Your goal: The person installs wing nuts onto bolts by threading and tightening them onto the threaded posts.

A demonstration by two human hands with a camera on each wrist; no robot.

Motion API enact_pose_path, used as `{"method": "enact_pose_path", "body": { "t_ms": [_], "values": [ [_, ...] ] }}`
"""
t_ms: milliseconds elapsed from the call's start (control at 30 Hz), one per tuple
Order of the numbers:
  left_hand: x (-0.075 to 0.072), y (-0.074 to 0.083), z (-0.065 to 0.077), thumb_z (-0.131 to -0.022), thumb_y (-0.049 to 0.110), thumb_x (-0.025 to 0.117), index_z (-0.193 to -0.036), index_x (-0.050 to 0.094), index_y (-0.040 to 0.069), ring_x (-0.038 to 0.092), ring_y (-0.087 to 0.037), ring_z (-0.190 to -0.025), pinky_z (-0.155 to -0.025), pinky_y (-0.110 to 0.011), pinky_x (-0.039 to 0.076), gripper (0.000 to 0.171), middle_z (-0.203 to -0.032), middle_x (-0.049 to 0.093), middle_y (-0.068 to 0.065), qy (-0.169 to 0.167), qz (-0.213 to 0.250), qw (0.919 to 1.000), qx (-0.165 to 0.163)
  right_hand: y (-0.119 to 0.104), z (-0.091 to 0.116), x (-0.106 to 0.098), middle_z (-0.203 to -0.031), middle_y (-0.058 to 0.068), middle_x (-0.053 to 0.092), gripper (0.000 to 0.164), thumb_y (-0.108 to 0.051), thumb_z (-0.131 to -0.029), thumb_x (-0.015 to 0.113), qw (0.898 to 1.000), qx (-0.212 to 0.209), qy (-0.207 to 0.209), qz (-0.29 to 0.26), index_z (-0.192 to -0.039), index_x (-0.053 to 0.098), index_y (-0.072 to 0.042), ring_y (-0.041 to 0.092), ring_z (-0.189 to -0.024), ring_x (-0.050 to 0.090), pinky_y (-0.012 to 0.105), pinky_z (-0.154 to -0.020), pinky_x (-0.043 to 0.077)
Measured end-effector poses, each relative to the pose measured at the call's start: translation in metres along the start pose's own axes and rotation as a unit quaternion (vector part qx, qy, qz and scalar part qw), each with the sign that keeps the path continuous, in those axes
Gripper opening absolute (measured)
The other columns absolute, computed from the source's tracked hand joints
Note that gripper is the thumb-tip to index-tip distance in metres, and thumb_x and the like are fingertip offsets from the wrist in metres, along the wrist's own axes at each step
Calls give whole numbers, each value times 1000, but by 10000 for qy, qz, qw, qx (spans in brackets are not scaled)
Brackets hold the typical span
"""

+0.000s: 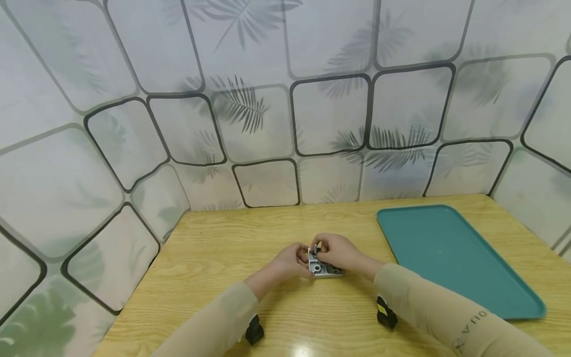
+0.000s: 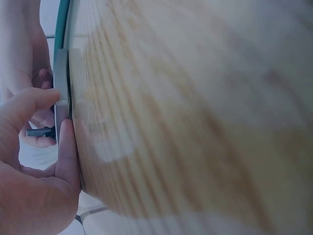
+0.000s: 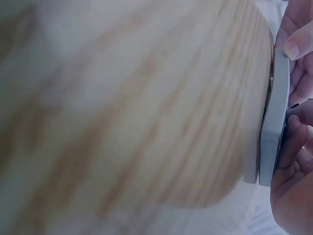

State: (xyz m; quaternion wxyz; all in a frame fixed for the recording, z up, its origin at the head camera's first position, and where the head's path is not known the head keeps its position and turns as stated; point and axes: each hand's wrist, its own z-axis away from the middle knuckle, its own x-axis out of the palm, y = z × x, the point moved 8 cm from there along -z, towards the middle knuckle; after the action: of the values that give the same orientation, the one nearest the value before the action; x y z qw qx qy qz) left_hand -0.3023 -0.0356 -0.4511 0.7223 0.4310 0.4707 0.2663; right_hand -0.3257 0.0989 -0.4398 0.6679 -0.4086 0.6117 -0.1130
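Observation:
A small silver metal plate point(image 1: 324, 274) with recesses and round holes lies at the middle of the table. My left hand point(image 1: 292, 261) grips its left side, thumb at the near corner and fingers at the far edge. Over the plate's far left part, my right hand point(image 1: 337, 249) pinches a small grey metal pin-like piece point(image 1: 315, 249). In the left wrist view this piece point(image 2: 38, 132) stands out from the plate's face, dark where it meets the plate. The right wrist view shows the plate's smooth side edge point(image 3: 278, 112) close over the wood; right fingers hide part of its face.
A teal tray point(image 1: 446, 258) lies on the right of the wooden table point(image 1: 214, 277). Patterned curtains point(image 1: 258, 124) stand behind and at both sides. Black devices point(image 1: 386, 313) hang under both wrists.

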Motion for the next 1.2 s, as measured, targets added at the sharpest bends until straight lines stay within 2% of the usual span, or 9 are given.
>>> {"method": "enact_pose_path", "body": {
  "t_ms": [300, 667, 833, 1200],
  "values": [
    [0, 1, 1, -79, -5, 86, -145, 52, -4, 63, -15, -92, -87, -29, 55, 74, -110, 64, -11, 27, -43, 10000, 29, -1, 1, -2, -69, -2, 53, 8, -7, -91, 74, 9985, 304, 366, 276, -95, 68, -10, 11, -63, 47, 25, -60, 37],
    [0, -1, -1, -80, -5, 86, -145, 52, -3, 62, -15, -91, -86, -30, 55, 73, -109, 62, -9, 1, -24, 10000, -6, -7, 3, -1, -75, 2, 58, 22, -13, -91, 78, 9934, 615, 547, 797, -82, 58, -11, 15, -68, 51, 27, -63, 39],
    [0, -2, -2, -80, -5, 86, -146, 52, -3, 62, -15, -91, -86, -30, 55, 74, -109, 63, -10, 1, -49, 10000, -1, -8, 2, 0, -79, 1, 61, 22, -15, -92, 77, 9900, 769, 563, 1035, -81, 58, -11, 16, -70, 52, 27, -64, 40],
    [0, -1, -3, -79, -5, 86, -145, 52, -4, 63, -16, -91, -87, -32, 56, 74, -109, 63, -10, 26, -108, 9999, -18, -9, 1, 2, -78, 1, 61, 23, -19, -94, 76, 9851, 963, 656, 1262, -81, 59, -12, 16, -68, 52, 27, -61, 38]
  ]
}}
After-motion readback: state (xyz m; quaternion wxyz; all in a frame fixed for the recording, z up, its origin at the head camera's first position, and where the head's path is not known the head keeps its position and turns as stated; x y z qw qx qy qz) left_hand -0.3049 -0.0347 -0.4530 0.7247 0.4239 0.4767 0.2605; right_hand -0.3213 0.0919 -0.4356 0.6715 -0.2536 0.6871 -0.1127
